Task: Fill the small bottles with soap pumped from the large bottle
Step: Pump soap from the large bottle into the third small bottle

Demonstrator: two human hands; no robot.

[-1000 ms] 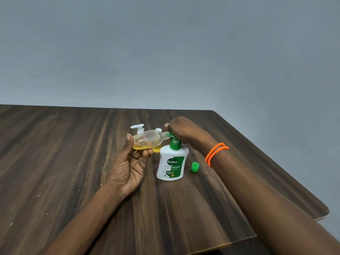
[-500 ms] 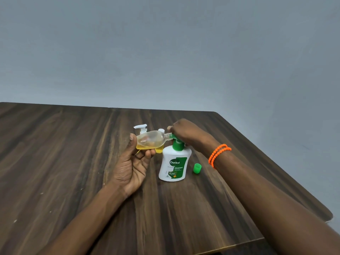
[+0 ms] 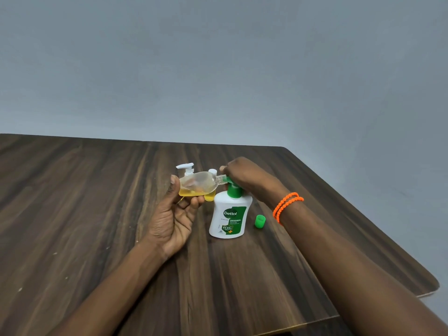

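Left hand [image 3: 174,214] gripping small bottle [image 3: 197,184] sideways above the surface [image 3: 84,226] — neck at the spout. Right hand [image 3: 244,175] curled over the pump [image 3: 232,187] of the large bottle [image 3: 229,214], pressing. Mid-fill, seemingly; next — more pumps, neck kept aligned. Cap [image 3: 260,221] lying beside.

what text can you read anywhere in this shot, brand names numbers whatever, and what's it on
"Dettol": white letters on the green label of the large white pump bottle.
"ORIGINAL": just below the brand name, on the same label.
"99.99%": in a small patch lower on that label, only just legible.
The other small print on the label is too blurred to read.
The small clear bottle, green cap and table show no text.
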